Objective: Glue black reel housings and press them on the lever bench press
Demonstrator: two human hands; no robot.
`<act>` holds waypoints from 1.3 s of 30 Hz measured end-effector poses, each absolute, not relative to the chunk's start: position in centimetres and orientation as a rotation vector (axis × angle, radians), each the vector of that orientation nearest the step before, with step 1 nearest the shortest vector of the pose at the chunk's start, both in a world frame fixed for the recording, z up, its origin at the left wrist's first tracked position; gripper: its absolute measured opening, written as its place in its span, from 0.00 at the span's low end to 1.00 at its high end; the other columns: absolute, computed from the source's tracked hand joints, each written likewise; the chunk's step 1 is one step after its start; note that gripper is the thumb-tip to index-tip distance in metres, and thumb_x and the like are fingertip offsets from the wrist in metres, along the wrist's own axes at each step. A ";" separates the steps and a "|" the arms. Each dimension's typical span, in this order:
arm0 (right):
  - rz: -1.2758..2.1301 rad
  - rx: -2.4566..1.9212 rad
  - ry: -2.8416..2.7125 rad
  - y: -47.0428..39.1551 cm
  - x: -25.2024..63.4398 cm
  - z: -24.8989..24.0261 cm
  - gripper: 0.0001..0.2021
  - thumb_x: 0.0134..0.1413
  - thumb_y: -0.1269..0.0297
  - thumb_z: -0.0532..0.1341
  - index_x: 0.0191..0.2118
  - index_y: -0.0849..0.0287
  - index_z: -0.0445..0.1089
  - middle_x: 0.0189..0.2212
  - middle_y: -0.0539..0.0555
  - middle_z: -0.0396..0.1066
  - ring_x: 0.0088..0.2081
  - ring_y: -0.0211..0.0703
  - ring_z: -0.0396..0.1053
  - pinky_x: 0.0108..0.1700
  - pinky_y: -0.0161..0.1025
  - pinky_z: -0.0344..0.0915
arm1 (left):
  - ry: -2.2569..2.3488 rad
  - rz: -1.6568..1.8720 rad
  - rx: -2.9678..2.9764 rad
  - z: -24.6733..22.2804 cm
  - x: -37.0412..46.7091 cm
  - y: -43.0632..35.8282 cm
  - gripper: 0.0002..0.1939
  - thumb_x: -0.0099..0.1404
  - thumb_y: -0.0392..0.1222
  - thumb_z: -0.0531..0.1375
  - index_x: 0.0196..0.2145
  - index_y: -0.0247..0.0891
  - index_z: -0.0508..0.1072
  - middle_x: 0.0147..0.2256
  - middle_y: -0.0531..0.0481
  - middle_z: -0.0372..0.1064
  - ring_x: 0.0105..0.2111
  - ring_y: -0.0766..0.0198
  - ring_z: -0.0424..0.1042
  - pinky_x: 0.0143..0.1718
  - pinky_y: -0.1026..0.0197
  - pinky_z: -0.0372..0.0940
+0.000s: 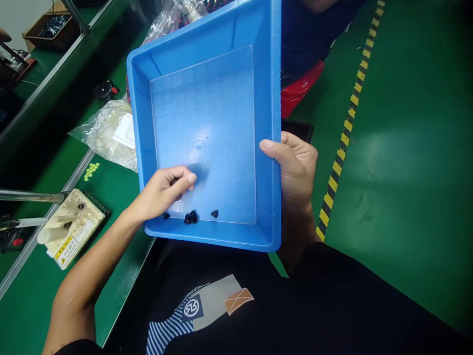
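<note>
A blue plastic bin (268, 197) is tilted toward me, its inside facing the camera. My right hand (297, 165) grips its right wall, thumb over the rim and fingers behind. Inside the bin's lower left, my left hand (170, 190) is closed, thumb against curled fingers; what it holds, if anything, is hidden. Below that hand, several small black cone-shaped pieces (191, 217) lie along the bin's lower wall. One black piece (215, 213) rests apart, to their right.
On the green workbench at left are a clear plastic bag (111, 133) with a white label, small yellow pieces (91, 170) and a cream-coloured device (76, 227). Another person sits behind the bin on a red stool (301, 88). Yellow-black tape (342, 153) crosses the green floor.
</note>
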State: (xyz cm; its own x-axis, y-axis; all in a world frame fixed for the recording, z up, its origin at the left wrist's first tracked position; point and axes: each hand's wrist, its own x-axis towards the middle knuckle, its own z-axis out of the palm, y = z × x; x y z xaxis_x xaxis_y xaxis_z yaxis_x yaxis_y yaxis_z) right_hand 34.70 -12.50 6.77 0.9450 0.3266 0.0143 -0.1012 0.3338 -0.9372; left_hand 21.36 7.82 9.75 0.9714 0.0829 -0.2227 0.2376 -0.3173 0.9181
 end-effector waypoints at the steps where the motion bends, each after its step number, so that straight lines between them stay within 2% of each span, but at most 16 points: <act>1: 0.285 -1.198 -0.212 -12.5 34.7 6.8 0.24 0.46 0.58 0.74 0.21 0.55 0.56 0.20 0.44 0.54 0.22 0.33 0.50 0.23 0.34 0.52 | 0.129 -0.209 2.076 9.7 20.7 7.8 0.17 0.76 0.52 0.56 0.34 0.38 0.69 0.29 0.52 0.64 0.25 0.68 0.62 0.27 0.64 0.59; 3: 0.291 -1.188 -0.204 -12.4 34.8 6.8 0.23 0.46 0.59 0.74 0.22 0.55 0.57 0.20 0.44 0.54 0.22 0.33 0.50 0.23 0.35 0.53 | -0.031 -0.343 2.389 9.8 19.6 7.6 0.13 0.78 0.47 0.53 0.38 0.38 0.71 0.33 0.49 0.69 0.30 0.64 0.67 0.33 0.61 0.61; 6: 0.267 -1.175 -0.201 -12.2 34.9 6.7 0.22 0.45 0.60 0.74 0.21 0.54 0.57 0.20 0.44 0.55 0.22 0.34 0.51 0.23 0.36 0.53 | -0.091 -0.615 2.621 9.8 18.7 6.8 0.13 0.80 0.43 0.49 0.42 0.38 0.70 0.34 0.48 0.71 0.28 0.62 0.67 0.30 0.59 0.58; 9: 0.187 -1.188 -0.222 -12.0 34.7 6.6 0.21 0.46 0.62 0.72 0.20 0.55 0.57 0.19 0.44 0.54 0.21 0.33 0.50 0.24 0.36 0.51 | -0.131 -0.742 2.623 9.2 18.7 6.1 0.14 0.81 0.43 0.47 0.43 0.38 0.70 0.33 0.48 0.71 0.27 0.61 0.68 0.28 0.58 0.56; 12: 0.178 -1.225 -0.236 -11.9 34.4 6.7 0.19 0.46 0.62 0.70 0.20 0.55 0.57 0.19 0.44 0.52 0.21 0.33 0.50 0.25 0.37 0.50 | -0.119 -0.718 2.520 8.0 18.8 5.6 0.16 0.81 0.46 0.48 0.40 0.37 0.70 0.32 0.48 0.71 0.28 0.60 0.69 0.29 0.58 0.57; 15: 0.216 -1.272 -0.246 -11.8 34.2 6.6 0.19 0.47 0.62 0.70 0.21 0.54 0.56 0.19 0.44 0.51 0.22 0.34 0.50 0.26 0.37 0.50 | -0.064 -0.709 2.458 6.7 18.7 5.0 0.19 0.80 0.54 0.50 0.38 0.38 0.69 0.32 0.48 0.71 0.29 0.59 0.70 0.30 0.58 0.58; 18: 0.174 -1.296 -0.277 -11.6 34.0 6.2 0.20 0.48 0.63 0.69 0.20 0.55 0.55 0.19 0.44 0.50 0.23 0.34 0.50 0.27 0.38 0.50 | 0.053 -0.763 2.566 5.6 18.5 4.2 0.22 0.79 0.59 0.48 0.39 0.39 0.68 0.36 0.45 0.72 0.31 0.54 0.73 0.29 0.57 0.59; 21: 0.140 -1.290 -0.300 -11.4 33.9 5.7 0.22 0.49 0.64 0.70 0.19 0.55 0.55 0.19 0.43 0.49 0.23 0.33 0.49 0.27 0.38 0.49 | 0.134 -0.745 2.626 4.7 18.3 3.7 0.19 0.80 0.56 0.46 0.42 0.40 0.66 0.38 0.44 0.72 0.33 0.52 0.75 0.30 0.56 0.62; 25: 0.160 -1.301 -0.301 -11.4 33.8 5.8 0.21 0.49 0.63 0.70 0.20 0.55 0.55 0.20 0.43 0.49 0.23 0.33 0.51 0.27 0.38 0.51 | 0.107 -0.626 2.487 4.7 17.6 4.3 0.10 0.81 0.50 0.49 0.45 0.42 0.61 0.40 0.46 0.74 0.35 0.55 0.76 0.34 0.56 0.65; 30: 0.181 -1.226 -0.279 -11.1 33.5 6.7 0.19 0.50 0.63 0.67 0.21 0.54 0.55 0.20 0.44 0.49 0.22 0.34 0.50 0.26 0.37 0.48 | 0.139 -0.620 2.590 6.8 16.8 5.5 0.14 0.81 0.54 0.47 0.51 0.42 0.59 0.37 0.48 0.73 0.29 0.57 0.72 0.29 0.58 0.59; 35: 0.216 -1.226 -0.303 -10.5 33.0 7.2 0.19 0.49 0.64 0.68 0.20 0.55 0.55 0.19 0.45 0.48 0.23 0.34 0.50 0.25 0.37 0.47 | -0.012 -0.802 2.513 7.8 17.4 4.7 0.16 0.81 0.54 0.46 0.44 0.41 0.64 0.37 0.47 0.72 0.30 0.58 0.71 0.29 0.58 0.60; 39: 0.177 -1.256 -0.349 -10.2 33.2 6.4 0.20 0.48 0.64 0.68 0.19 0.55 0.55 0.19 0.44 0.46 0.23 0.34 0.52 0.26 0.37 0.48 | 0.032 -0.720 2.437 7.0 17.0 5.1 0.16 0.81 0.49 0.47 0.42 0.39 0.67 0.39 0.46 0.71 0.32 0.58 0.70 0.32 0.57 0.61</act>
State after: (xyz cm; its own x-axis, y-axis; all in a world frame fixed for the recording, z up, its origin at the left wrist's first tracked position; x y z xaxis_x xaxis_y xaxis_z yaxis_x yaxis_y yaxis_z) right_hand 33.22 -10.20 6.44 0.9339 0.3196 0.1604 0.0587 0.3054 -0.9504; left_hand 17.01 5.12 7.02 0.8532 -0.1379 -0.5030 0.1824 -0.8246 0.5354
